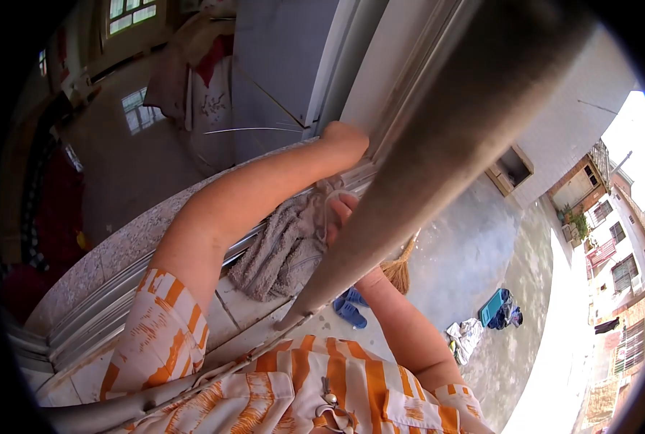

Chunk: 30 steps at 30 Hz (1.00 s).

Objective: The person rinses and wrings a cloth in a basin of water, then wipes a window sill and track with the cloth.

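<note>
My left hand (pixel 346 139) reaches across the sill to the white window frame (pixel 387 94). It is bent at the wrist against the frame, and its fingers are hidden. Beneath that arm a crumpled grey-brown towel (pixel 283 242) lies over the window track and ledge. My right hand (pixel 340 211) is beside the towel's upper end, its fingers curled near a pale, see-through thing I cannot make out. A thick metal pole (pixel 424 159) passes close to the camera and covers much of that hand.
Metal window tracks (pixel 113 311) run along the stone sill (pixel 113 249). Indoors is a shiny floor (pixel 120 173). Below outside lie blue slippers (pixel 349 309), a straw broom (pixel 397 275), white cloth (pixel 466 338) and a blue basin (pixel 492 308) beside dark clothes. Another bar (pixel 113 409) crosses my front.
</note>
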Motion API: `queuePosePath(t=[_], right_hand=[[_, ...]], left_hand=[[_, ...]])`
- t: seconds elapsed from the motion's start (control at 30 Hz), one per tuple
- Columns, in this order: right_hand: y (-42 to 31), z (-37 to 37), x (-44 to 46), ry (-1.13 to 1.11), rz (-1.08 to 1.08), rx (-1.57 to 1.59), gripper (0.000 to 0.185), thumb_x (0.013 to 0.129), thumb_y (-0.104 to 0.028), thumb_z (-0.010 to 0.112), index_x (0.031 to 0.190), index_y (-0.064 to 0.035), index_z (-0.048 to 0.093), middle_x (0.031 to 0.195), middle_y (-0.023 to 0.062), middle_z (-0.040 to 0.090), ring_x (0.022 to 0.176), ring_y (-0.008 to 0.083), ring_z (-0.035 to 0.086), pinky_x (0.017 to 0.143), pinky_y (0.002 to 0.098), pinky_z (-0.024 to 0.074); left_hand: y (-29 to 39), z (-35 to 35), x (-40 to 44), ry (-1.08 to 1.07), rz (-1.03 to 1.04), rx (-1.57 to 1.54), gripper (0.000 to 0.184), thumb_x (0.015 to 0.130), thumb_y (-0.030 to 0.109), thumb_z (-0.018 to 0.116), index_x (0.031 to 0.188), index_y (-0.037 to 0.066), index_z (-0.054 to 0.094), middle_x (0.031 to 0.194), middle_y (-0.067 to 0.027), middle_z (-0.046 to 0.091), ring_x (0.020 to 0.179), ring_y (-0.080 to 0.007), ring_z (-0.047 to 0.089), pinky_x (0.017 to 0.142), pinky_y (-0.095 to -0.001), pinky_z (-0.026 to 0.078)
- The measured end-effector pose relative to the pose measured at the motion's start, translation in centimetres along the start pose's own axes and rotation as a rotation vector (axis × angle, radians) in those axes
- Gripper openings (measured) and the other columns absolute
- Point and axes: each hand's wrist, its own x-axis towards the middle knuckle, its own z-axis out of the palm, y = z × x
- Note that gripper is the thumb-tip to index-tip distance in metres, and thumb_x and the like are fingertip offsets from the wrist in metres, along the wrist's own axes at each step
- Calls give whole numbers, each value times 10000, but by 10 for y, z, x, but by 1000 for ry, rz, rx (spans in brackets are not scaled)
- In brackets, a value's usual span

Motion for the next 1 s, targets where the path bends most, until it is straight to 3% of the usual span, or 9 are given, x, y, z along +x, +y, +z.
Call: queuePosePath(t=[0.6, 1.0], right_hand=[[-6, -11, 4, -31, -6, 19, 425, 718, -31, 573, 1137, -15, 507, 1179, 184, 468, 1090, 372, 449, 945, 439, 377], [-10, -14, 5, -21, 9, 53, 410, 717, -36, 574, 1124, -16, 523, 1178, 182, 477, 1085, 372, 458, 949, 435, 377]], left_hand=[[4, 35, 12, -1, -191, -258, 162, 725, 78, 570, 827, 80, 697, 845, -133, 673, 806, -294, 654, 646, -402, 513], [-7, 18, 4, -38, -258, -340, 265, 758, 90, 557, 976, 167, 688, 955, -91, 669, 897, -267, 638, 738, -390, 497]])
